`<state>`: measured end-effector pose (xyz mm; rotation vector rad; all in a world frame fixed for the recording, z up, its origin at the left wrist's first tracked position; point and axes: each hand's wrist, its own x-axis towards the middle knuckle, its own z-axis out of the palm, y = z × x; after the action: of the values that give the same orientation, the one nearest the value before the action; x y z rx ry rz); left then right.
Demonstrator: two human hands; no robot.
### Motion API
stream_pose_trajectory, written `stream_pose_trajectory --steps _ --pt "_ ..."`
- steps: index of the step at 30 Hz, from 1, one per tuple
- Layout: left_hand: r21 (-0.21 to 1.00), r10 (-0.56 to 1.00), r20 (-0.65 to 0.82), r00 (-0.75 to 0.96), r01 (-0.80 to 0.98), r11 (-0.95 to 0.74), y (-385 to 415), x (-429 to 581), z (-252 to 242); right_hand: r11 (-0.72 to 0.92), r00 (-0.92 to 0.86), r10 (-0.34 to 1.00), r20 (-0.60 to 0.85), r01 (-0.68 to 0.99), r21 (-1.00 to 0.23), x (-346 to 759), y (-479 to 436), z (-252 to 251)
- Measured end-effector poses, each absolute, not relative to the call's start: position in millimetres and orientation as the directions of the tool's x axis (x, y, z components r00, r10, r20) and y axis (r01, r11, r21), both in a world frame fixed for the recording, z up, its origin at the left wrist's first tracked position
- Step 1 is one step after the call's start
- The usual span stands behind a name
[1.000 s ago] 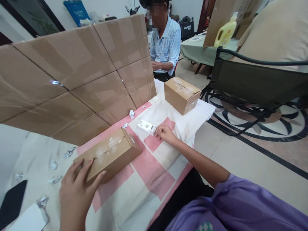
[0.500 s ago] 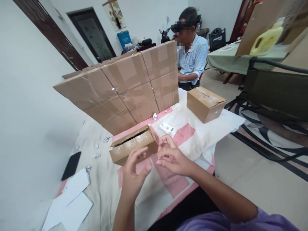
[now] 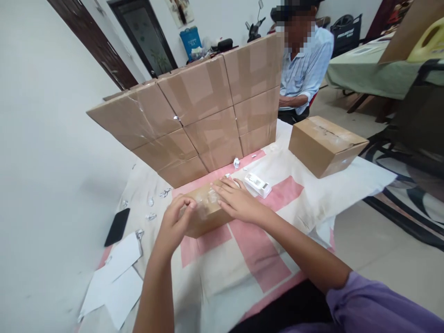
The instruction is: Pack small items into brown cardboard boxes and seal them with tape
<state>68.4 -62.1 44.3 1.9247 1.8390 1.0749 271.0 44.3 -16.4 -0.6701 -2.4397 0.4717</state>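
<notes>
A small cardboard box (image 3: pixel 204 219) lies on the pink-and-white cloth (image 3: pixel 243 249) in front of me. My right hand (image 3: pixel 237 201) rests flat on its top with fingers stretched out, pressing clear tape down. My left hand (image 3: pixel 176 219) is curled at the box's left end, fingertips pinched on the tape there. A white tape dispenser (image 3: pixel 257 184) lies just right of the box.
A wall of stacked taped cartons (image 3: pixel 194 111) stands behind. Another closed box (image 3: pixel 326 144) sits at the right. A black phone (image 3: pixel 117 226), white paper sheets (image 3: pixel 114 277) and crumpled tape scraps (image 3: pixel 151 208) lie at the left. A person in a light shirt (image 3: pixel 305 69) sits beyond.
Both hands, which hovered apart above the box half a second ago, have come down onto it; the box's top slit is now closed under my right hand.
</notes>
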Motion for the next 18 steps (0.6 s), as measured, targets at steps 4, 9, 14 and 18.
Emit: stream_pose_trajectory --steps 4,9,14,18 --pt "0.572 0.985 0.170 -0.035 0.817 -0.070 -24.1 52.0 31.4 0.793 -0.712 0.573 0.407 0.355 -0.495 269.3 44.1 -20.0" --pt "0.418 0.961 0.208 -0.182 0.905 0.081 -19.7 50.0 5.4 0.777 -0.717 0.581 0.385 0.347 -0.525 270.1 47.6 -19.2" --pt "0.332 0.955 0.131 -0.267 0.919 0.211 -17.6 61.7 7.7 0.759 -0.713 0.577 0.399 0.286 -0.585 269.0 44.0 -22.6" --pt "0.332 0.951 0.111 -0.290 0.912 0.240 -10.0 63.0 9.8 0.691 -0.647 0.604 0.466 0.134 -0.710 284.3 72.5 -35.2"
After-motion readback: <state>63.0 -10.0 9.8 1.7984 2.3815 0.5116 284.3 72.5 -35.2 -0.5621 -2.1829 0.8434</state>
